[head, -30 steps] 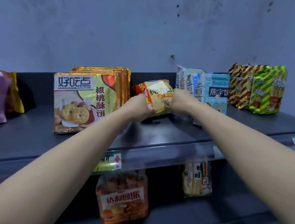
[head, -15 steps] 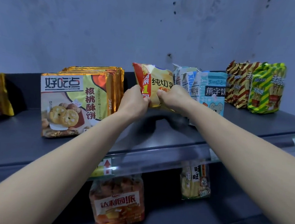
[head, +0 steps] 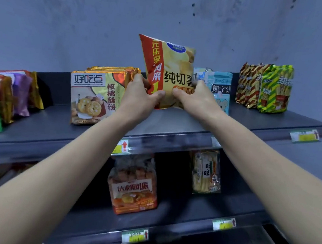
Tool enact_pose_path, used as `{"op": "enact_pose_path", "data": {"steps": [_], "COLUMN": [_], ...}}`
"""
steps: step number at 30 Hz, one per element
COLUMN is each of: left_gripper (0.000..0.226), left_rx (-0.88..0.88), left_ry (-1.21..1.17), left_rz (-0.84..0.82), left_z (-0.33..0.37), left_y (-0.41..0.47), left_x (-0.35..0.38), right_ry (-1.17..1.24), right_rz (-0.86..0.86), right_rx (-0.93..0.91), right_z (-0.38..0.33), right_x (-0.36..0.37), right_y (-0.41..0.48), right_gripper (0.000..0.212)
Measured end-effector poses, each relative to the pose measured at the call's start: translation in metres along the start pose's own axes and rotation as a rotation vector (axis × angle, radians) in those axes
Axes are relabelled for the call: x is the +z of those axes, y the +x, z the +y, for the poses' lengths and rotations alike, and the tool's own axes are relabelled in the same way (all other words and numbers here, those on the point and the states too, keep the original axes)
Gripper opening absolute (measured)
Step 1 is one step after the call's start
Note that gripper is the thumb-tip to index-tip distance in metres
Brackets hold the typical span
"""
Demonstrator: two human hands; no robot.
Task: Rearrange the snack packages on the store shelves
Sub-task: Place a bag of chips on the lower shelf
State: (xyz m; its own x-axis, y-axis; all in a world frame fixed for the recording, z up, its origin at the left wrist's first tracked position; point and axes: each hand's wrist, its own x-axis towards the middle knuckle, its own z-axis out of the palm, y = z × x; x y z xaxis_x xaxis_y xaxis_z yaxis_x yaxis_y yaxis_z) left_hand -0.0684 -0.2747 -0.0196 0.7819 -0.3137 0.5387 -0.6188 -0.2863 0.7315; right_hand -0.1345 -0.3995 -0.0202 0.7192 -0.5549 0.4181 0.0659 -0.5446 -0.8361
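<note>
The chip bag (head: pixel 169 72) stands upright on the top shelf (head: pixel 271 123), its lower edge at the shelf surface. The left hand (head: pixel 140 99) clamps the bag's lower left corner, thumb across the front and fingers behind. The right hand (head: pixel 194 97) clamps the lower right corner the same way. Just left of the chip bag stand the cookie packs (head: pixel 94 97); just right of it stand the blue biscuit packs (head: pixel 219 88). Further right of the chip bag are the striped packs (head: pixel 270 88). Below the chip bag, on the lower shelf (head: pixel 196 219), sits an orange cake pack (head: pixel 133 189).
</note>
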Motion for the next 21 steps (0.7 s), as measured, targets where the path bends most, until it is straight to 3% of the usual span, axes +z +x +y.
{"op": "enact_pose_path", "data": {"steps": [3, 7, 14, 21], "left_gripper": [0.039, 0.038, 0.035, 0.033], "left_rx": [-0.065, -0.143, -0.222, -0.315], "left_ry": [-0.079, -0.103, -0.030, 0.077], "left_rz": [-0.003, 0.002, 0.020, 0.014], "left_z": [0.003, -0.002, -0.016, -0.042], "left_y": [-0.032, -0.077, -0.141, -0.189], "left_x": [-0.012, -0.031, -0.075, -0.122], "right_ry": [0.071, 0.155, 0.354, 0.312], "right_rz": [-0.014, -0.054, -0.348, -0.490], "right_rx": [0.019, 0.064, 0.227, 0.172], "right_z": [-0.005, -0.010, -0.009, -0.012], "right_x": [-0.006, -0.006, 0.020, 0.055], "right_y": [-0.032, -0.070, -0.123, -0.168], "right_gripper": [0.038, 0.052, 0.013, 0.021]}}
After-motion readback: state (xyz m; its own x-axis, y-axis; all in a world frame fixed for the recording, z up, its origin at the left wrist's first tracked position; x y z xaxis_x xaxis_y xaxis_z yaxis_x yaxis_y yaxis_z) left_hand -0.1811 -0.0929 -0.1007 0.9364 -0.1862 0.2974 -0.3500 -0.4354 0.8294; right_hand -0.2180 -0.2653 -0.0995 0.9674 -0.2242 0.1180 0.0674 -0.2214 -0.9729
